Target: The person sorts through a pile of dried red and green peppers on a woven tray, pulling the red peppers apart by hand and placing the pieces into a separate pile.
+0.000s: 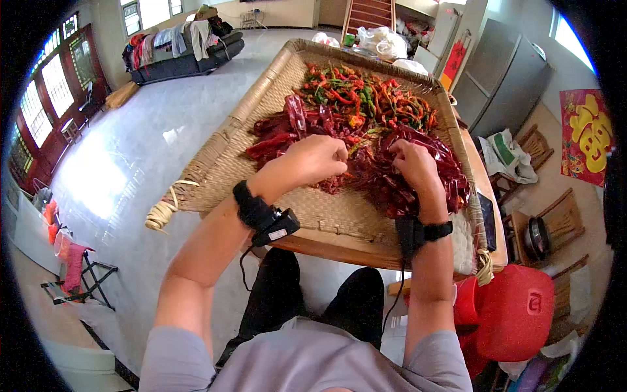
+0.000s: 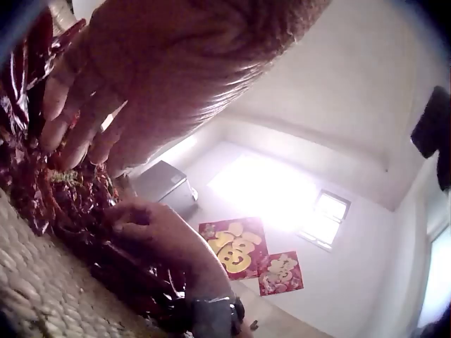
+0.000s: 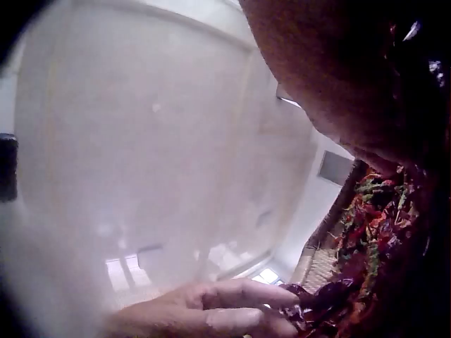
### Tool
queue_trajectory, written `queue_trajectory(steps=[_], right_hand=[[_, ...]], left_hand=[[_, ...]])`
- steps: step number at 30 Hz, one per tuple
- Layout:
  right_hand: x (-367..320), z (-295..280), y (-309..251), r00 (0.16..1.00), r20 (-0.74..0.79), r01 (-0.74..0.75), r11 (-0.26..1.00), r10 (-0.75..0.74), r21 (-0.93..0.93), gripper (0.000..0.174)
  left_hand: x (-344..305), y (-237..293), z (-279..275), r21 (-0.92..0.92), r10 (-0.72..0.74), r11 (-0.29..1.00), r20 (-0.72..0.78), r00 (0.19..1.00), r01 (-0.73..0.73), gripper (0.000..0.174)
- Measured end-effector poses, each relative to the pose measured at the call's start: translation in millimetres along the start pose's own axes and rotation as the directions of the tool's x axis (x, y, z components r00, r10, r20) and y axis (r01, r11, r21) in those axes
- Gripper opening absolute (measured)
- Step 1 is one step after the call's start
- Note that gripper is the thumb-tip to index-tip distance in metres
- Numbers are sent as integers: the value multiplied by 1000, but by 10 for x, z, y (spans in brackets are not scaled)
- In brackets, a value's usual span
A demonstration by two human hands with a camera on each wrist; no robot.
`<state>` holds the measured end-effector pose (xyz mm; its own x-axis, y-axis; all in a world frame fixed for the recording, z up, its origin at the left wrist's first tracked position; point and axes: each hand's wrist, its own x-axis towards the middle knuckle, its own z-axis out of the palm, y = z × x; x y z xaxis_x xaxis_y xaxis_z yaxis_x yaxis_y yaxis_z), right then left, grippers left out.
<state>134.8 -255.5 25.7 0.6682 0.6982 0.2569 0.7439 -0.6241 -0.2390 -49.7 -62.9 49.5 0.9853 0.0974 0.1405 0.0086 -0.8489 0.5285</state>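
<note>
A wide woven tray (image 1: 215, 157) bears dark red dried chilies (image 1: 277, 134) and, farther back, smaller red and green chilies (image 1: 372, 95). My left hand (image 1: 313, 160) is bent down over the near middle of the dark chilies. Its fingertips are in among them in the left wrist view, and in the right wrist view dark pods (image 3: 331, 292) lie right at its fingertips. To its right, my right hand (image 1: 418, 166) has bent fingers low over the dark heap. I cannot tell whether either hand grips a chili.
The tray rests on a wooden table (image 1: 483, 176), with a dark flat device (image 1: 486, 219) by its right edge. A red plastic stool (image 1: 516, 313) stands close at the right. Plastic bags (image 1: 385, 42) lie beyond the tray's far rim; wooden chairs (image 1: 562, 222) line the right wall.
</note>
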Motion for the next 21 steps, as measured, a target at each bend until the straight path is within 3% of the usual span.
queue_trajectory(steps=[1,4,6,9,12,15,18,20,21], right_hand=[[-10,-23,-30,999,-40,-22,999,24,47,34],[-103,-59,35,995,79,77,985,-66,-152,36],[-35,-28,99,978,204,101,964,-50,-248,39],[-23,-47,106,994,102,56,992,-44,-114,36],[-1,-95,-10,979,-179,145,953,-99,265,35],[-56,-139,-280,959,-192,283,752,-208,595,37],[-69,-95,-427,943,-166,329,720,-290,612,35],[-52,-32,-430,930,-151,343,639,-336,689,31],[-70,-48,-438,944,-154,315,658,-291,684,29]], left_hand=[[45,1,13,-19,6,1000,24,1000,-6,37],[200,-146,152,-68,76,995,-7,997,-77,35],[281,-209,215,-233,-2,972,86,996,22,34],[322,-297,244,-399,-12,914,162,987,76,39],[328,-284,279,-517,-41,851,108,993,91,48],[328,-218,285,-632,-25,773,50,998,52,57],[348,-180,311,-780,71,625,10,997,-36,52],[339,-242,345,-743,41,669,-9,999,-34,44],[307,-220,312,-723,27,690,-20,999,-33,40]])
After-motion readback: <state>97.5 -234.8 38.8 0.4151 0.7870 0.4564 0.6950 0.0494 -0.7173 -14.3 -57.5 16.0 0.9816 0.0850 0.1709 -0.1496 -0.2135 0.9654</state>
